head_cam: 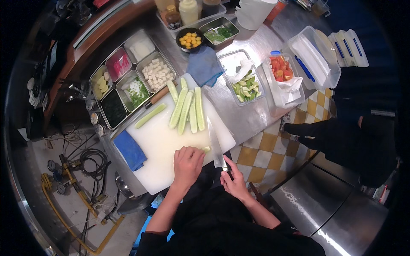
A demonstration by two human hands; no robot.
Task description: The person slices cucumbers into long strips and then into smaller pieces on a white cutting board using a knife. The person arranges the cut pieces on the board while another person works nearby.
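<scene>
My right hand [233, 179] grips a chef's knife [215, 142] by its dark handle, the blade pointing away from me over the right edge of the white cutting board [153, 153]. Just left of the blade, my left hand [189, 163] rests with curled fingertips at a short piece of cucumber [206, 149]. Several long cucumber strips [184, 112] lie bunched on the board's far part, and one more strip [150, 116] lies apart to their left. Near it is a second knife, its wooden handle [159, 96] at the board's far left edge.
A folded blue cloth [130, 150] lies on the board's left edge. Beyond stand a steel tray of filled compartments [128, 110], a bowl of egg yolks [190, 40], a tub of cut cucumber [246, 88] and a tub of tomatoes [282, 68]. A person in dark clothes [355, 144] stands at right.
</scene>
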